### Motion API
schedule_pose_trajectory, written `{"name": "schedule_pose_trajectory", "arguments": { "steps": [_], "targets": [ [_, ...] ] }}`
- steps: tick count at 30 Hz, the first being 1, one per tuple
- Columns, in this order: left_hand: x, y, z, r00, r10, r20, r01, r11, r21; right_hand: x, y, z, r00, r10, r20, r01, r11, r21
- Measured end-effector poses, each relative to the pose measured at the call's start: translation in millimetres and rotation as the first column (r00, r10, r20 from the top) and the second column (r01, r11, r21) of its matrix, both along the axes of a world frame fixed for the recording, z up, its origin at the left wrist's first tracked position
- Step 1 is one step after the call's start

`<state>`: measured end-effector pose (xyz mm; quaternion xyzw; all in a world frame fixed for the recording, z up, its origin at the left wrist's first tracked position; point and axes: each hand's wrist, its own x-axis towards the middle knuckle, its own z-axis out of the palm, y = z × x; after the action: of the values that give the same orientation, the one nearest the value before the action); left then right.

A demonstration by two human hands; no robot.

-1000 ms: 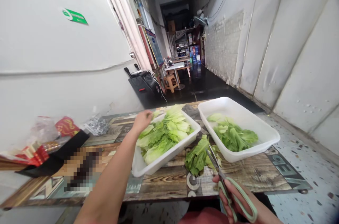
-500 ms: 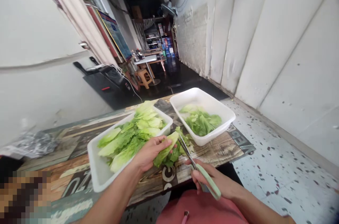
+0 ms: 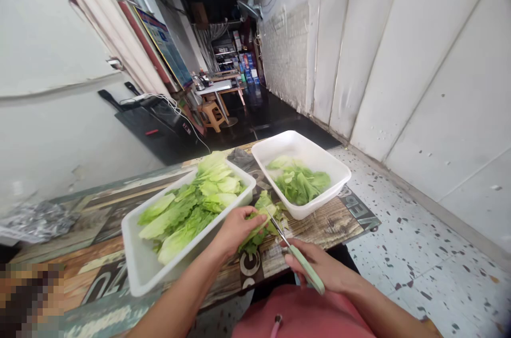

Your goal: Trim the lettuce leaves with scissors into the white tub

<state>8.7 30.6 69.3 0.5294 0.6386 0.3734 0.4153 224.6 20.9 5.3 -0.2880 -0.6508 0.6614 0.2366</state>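
Observation:
My left hand (image 3: 237, 230) grips a romaine lettuce leaf (image 3: 255, 229) over the table, just beside the near corner of a white plastic tray (image 3: 138, 263). That tray is piled with pale green leaves (image 3: 191, 215). My right hand (image 3: 315, 266) holds green-handled scissors (image 3: 303, 262), their metal blades (image 3: 275, 227) pointing at the held leaf and touching or nearly touching it. A second white tray (image 3: 303, 143) stands farther off, holding chopped lettuce (image 3: 298, 183). More cut pieces (image 3: 275, 215) lie on the table beside it.
The trays stand on a wood-print table (image 3: 323, 226). Crumpled foil (image 3: 38, 222) lies at the left, and a blurred patch covers the lower left corner. Beyond the table are a terrazzo floor (image 3: 411, 237), a black appliance (image 3: 159, 128) and a narrow corridor with a stool (image 3: 211, 116).
My left hand has gone from the tray's lettuce to holding a leaf over the table. The scissors have moved to that leaf, and the view has swung left and down.

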Motion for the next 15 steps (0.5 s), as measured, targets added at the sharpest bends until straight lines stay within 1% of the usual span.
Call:
{"name": "schedule_pose_trajectory", "arguments": {
  "steps": [3,6,8,10,11,13,15],
  "targets": [
    [0.8,3.4,-1.7,1.000,0.004,-0.026,-0.004,1.000,0.006,-4.8,2.7,-1.3,0.998,-0.015,-0.053,0.011,0.997,-0.077],
    [0.7,5.8,0.0,0.999,0.019,-0.044,-0.018,1.000,0.013,-7.4,5.2,-1.5,0.995,-0.065,-0.081,0.045,0.975,-0.220],
    [0.6,8.7,3.7,0.998,0.029,-0.053,-0.026,0.998,0.057,-7.5,6.0,-2.5,0.986,-0.126,-0.109,0.087,0.948,-0.306],
    [3.4,15.9,9.5,0.999,0.038,-0.030,-0.034,0.993,0.115,-7.1,5.7,-5.7,0.970,-0.173,-0.168,0.101,0.925,-0.368],
    [6.9,21.9,13.1,0.999,0.049,-0.003,-0.048,0.988,0.147,-7.0,5.2,-8.4,0.963,-0.179,-0.203,0.087,0.915,-0.394],
    [18.3,38.5,21.2,0.993,0.096,0.074,-0.111,0.966,0.233,-7.4,3.9,-14.9,0.953,-0.151,-0.263,0.023,0.899,-0.437],
    [33.2,58.2,29.8,0.978,0.162,0.132,-0.199,0.914,0.353,-8.5,2.3,-21.6,0.949,-0.104,-0.297,-0.046,0.888,-0.457]
  ]
}}
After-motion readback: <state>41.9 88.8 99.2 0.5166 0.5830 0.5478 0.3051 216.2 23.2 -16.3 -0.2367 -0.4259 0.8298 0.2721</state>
